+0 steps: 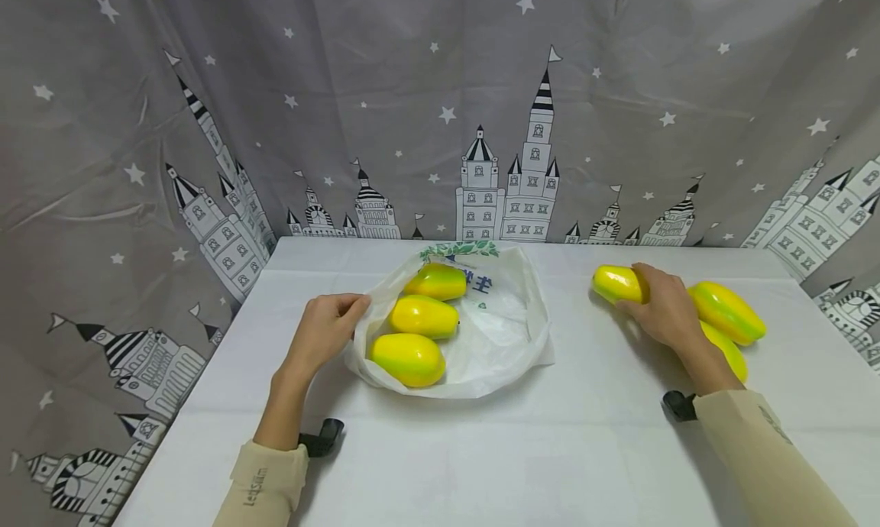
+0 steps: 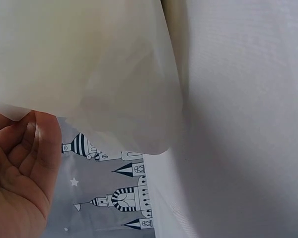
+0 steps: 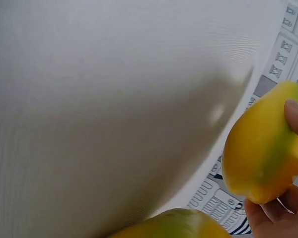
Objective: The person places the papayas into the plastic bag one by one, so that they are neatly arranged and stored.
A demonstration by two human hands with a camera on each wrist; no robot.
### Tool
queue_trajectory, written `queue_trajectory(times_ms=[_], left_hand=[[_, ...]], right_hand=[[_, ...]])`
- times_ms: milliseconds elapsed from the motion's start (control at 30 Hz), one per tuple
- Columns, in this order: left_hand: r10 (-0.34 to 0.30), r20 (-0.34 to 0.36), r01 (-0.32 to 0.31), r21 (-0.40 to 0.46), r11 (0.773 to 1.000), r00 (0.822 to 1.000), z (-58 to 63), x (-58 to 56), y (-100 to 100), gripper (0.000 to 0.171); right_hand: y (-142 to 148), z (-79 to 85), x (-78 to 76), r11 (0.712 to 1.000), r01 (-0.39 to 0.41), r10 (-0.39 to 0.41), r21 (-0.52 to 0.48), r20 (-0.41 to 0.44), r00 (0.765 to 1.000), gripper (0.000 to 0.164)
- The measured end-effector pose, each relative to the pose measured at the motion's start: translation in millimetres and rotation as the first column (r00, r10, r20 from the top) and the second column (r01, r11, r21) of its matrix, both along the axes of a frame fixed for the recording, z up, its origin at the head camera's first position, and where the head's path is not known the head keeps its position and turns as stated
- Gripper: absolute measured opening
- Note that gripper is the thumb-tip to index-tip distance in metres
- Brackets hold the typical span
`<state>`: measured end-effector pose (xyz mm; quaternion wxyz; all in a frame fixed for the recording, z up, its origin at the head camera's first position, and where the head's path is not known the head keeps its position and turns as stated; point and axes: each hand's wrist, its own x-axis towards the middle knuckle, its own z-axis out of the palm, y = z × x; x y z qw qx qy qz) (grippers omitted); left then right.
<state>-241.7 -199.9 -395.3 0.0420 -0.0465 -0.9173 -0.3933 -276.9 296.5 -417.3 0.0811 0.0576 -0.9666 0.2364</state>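
Papaya (image 1: 612, 282), one, glossy yellow: in the right hand (image 1: 661, 305), at two o'clock from the bag, outside it. The right wrist view shows a green band along its side. Fingers and thumb set on opposite sides of it, parted by its girth, a firm grip. Contact with the bench: cannot tell.

Loose papayas, two, yellow with green: an upper one (image 1: 730, 311) and a lower one (image 1: 727, 353), partly behind the right wrist; both at about four o'clock from the held fruit.

Bag (image 1: 498, 347), one, thin white plastic, blue lettering and green leaf print, mouth spread wide. Contents: three papayas along its nine o'clock side, namely a far one (image 1: 436, 281), a middle one (image 1: 424, 317) and a near one (image 1: 408, 359).

Left hand (image 1: 330, 324), at nine o'clock of the bag: thumb and forefinger closed together on the rim, pinching it.

Bench (image 1: 447, 458), white-covered, beneath all. Backdrop (image 1: 385, 69), grey cloth with stars and castles, at twelve o'clock.

Step in hand, as judged: picking up a fourth fruit for bagging. Next move would call for a carry towards nine o'clock, rim kept spread, and release over the bag's vacant three o'clock side.
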Motion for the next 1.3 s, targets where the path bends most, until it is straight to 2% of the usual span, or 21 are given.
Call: queue_trajectory(times_ms=[233, 533, 833, 1033, 1300], left_hand=[[0.002, 0.008, -0.002, -0.003, 1.0, 1.0, 0.4, 0.3, 0.2, 0.044], [0.004, 0.011, -0.004, -0.006, 1.0, 1.0, 1.3, 1.1, 0.1, 0.044], [-0.016, -0.02, 0.016, 0.009, 1.0, 1.0, 1.3, 1.3, 0.2, 0.042], [-0.013, -0.017, 0.013, 0.0, 1.0, 1.0, 2.4, 1.1, -0.6, 0.042], [-0.013, -0.007, 0.013, 0.002, 1.0, 1.0, 0.6, 0.3, -0.6, 0.043]], right_hand=[[-2.3, 7.2, 9.6, 0.999, -0.043, 0.042, -0.032, -0.029, 0.999, 0.064], [-9.8, 17.2, 25.4, 0.988, -0.151, 0.146, -0.014, -0.17, 0.974, 0.064], [-20.6, 26.2, 38.6, 0.984, -0.177, 0.17, -0.021, -0.193, 0.966, 0.064], [-32.3, 35.2, 44.8, 0.977, -0.212, 0.202, -0.017, -0.225, 0.953, 0.063], [-52.3, 43.5, 52.8, 0.971, -0.239, 0.23, -0.013, -0.226, 0.946, 0.063]])
